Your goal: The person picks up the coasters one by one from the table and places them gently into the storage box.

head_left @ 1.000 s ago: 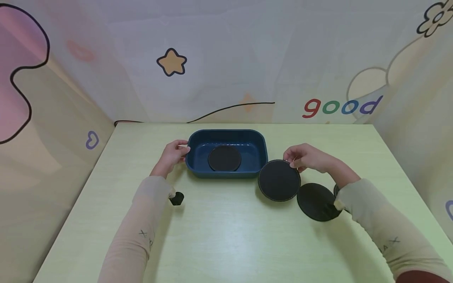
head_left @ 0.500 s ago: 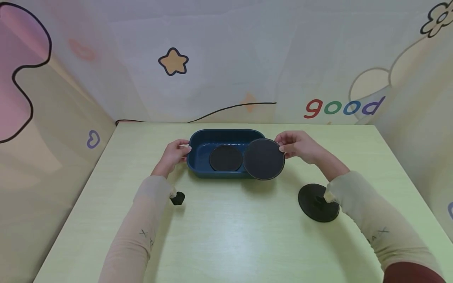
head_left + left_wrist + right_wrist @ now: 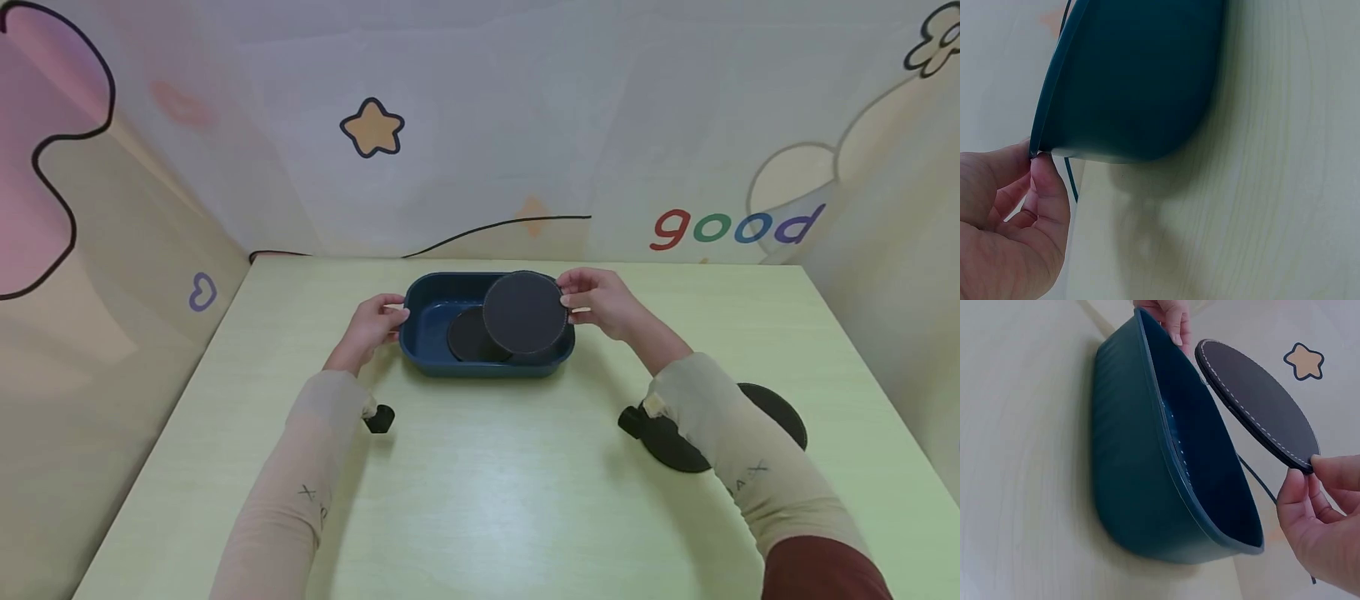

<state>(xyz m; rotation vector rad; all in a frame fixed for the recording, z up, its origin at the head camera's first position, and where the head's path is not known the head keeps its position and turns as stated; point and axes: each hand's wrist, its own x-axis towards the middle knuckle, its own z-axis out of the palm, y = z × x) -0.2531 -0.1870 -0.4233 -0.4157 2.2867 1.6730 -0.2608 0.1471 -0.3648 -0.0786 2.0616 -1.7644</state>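
A dark blue rectangular basin point(image 3: 480, 370) with rounded corners stands at the back of the table. My left hand point(image 3: 373, 323) pinches its left rim between thumb and fingers, as the left wrist view shows up close. Over the basin's right half, my right hand point(image 3: 602, 304) grips the edge of a round black coaster point(image 3: 525, 312). Pale stitching runs round this coaster's edge point(image 3: 1260, 406), and it is tilted above the open basin in the right wrist view. Another black coaster point(image 3: 467, 337) lies inside on the basin floor, partly hidden behind the held one.
Below my right forearm, two more black coasters, one left of the sleeve point(image 3: 675, 450) and one right point(image 3: 780, 412), lie on the pale wooden table point(image 3: 495, 500). A printed backdrop point(image 3: 480, 150) stands right behind the table's far edge.
My right hand has carried the coaster leftward and away from me, from right of the basin to above its right half. My left hand keeps its place at the rim.
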